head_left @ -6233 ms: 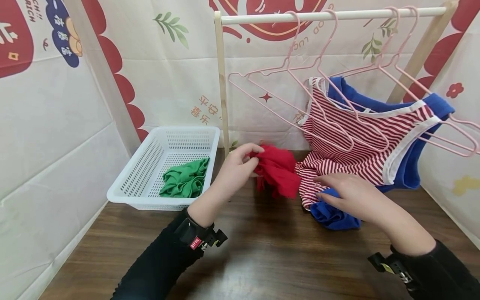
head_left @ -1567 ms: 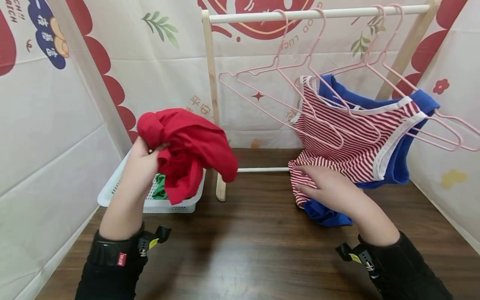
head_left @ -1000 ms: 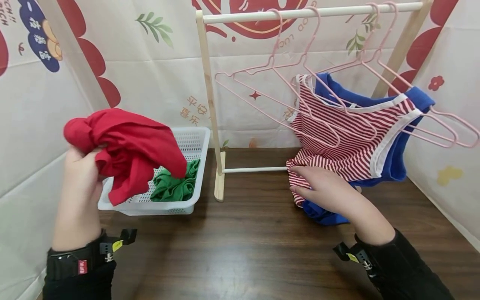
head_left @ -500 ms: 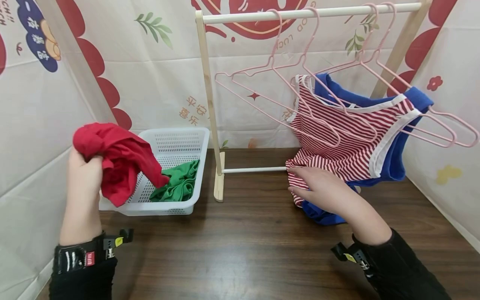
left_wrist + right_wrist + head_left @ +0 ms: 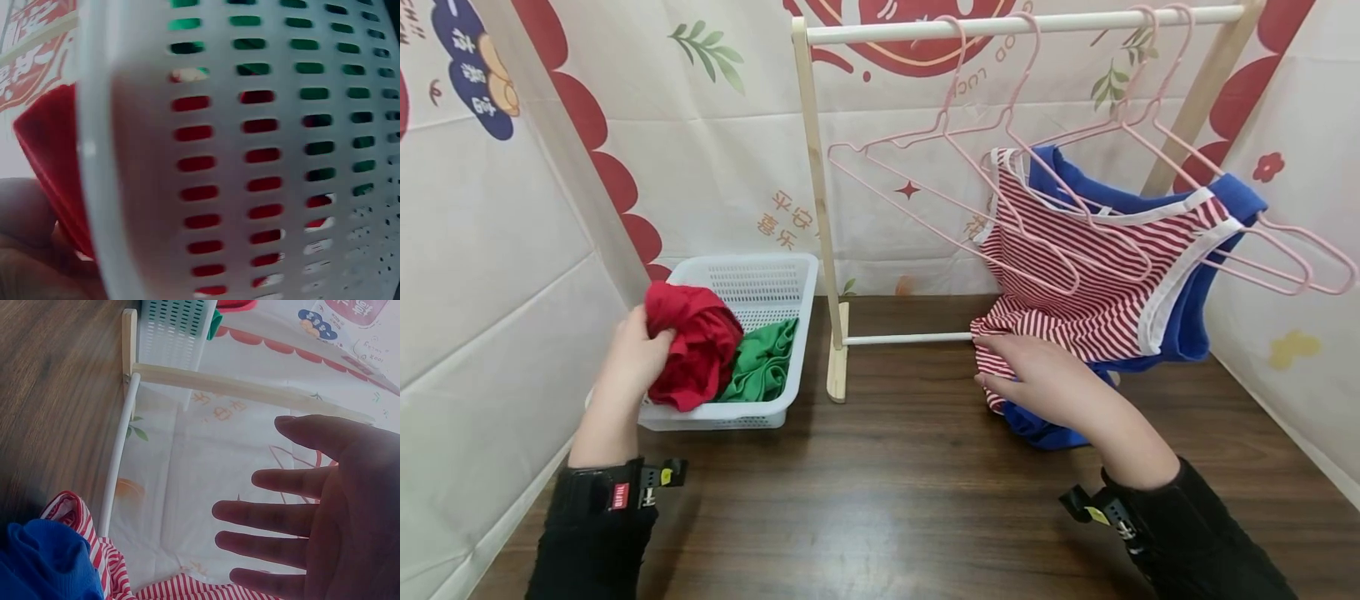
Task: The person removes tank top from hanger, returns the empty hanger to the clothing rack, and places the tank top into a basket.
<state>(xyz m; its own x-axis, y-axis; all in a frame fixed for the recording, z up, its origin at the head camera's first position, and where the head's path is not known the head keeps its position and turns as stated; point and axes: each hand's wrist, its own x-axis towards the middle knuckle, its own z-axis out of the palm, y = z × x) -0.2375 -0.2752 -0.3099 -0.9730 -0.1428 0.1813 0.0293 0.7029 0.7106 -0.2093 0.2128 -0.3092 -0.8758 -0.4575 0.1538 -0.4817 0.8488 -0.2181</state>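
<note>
In the head view my left hand (image 5: 628, 358) grips a crumpled red garment (image 5: 692, 346) by its left side, low over the left part of the white plastic basket (image 5: 767, 275). A bunched green garment (image 5: 763, 362) lies in the basket, right beside the red one. Through the basket's slots, red and green cloth show in the left wrist view. My right hand (image 5: 1048, 383) hovers before the hanging red-and-white striped garment (image 5: 1075, 250); its fingers (image 5: 262, 515) are spread and hold nothing. Behind the striped garment hangs a blue garment (image 5: 1195, 308).
A wooden rack (image 5: 817, 183) with a white top rail (image 5: 880, 33) carries several pink hangers (image 5: 887, 197). Its low white crossbar (image 5: 910, 339) runs above the brown wooden table (image 5: 880, 492). Printed white cloth (image 5: 722, 158) walls the back and sides.
My left hand took the red garment from beside the rack leftwards, past the basket's left side, then brought it back right and down into the basket. The right hand stays nearly still.
</note>
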